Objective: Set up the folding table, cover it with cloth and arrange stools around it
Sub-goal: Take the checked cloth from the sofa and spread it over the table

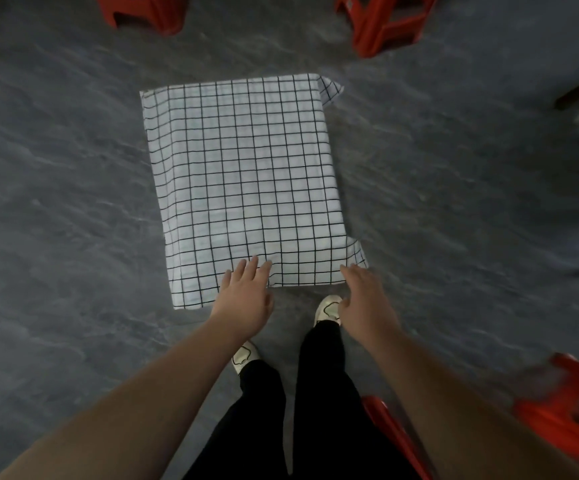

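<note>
A dark grey, marbled floor fills the view, seen from above by a person standing at a small cloth-covered table.

The left hand lies flat on the near edge of the checked tablecloth, fingers straight and spread, holding nothing. The right hand reaches the near right corner of the cloth, its fingertips at the hem. Motion blur hides whether they pinch the fabric or only touch it.

The cloth is white with a thin black grid and covers the whole top, so the folding table underneath is hidden apart from its boxy outline. Flaps hang loose at the near right and far right corners, and the near left side drapes lower than the rest.

Below the hands are black trousers and pale shoes.

Red plastic stools stand well apart from the table: a far-left stool, a far-right stool and a blurred near-right stool. Another red stool edge shows just behind the right leg.

The step in hand looks like squaring the cloth. To do it well, both hands should draw the near hem evenly and use the grid lines against the table edge as a guide. The loose corners should hang alike before any stool is brought in.

No brand, label or writing can be read anywhere.
</note>
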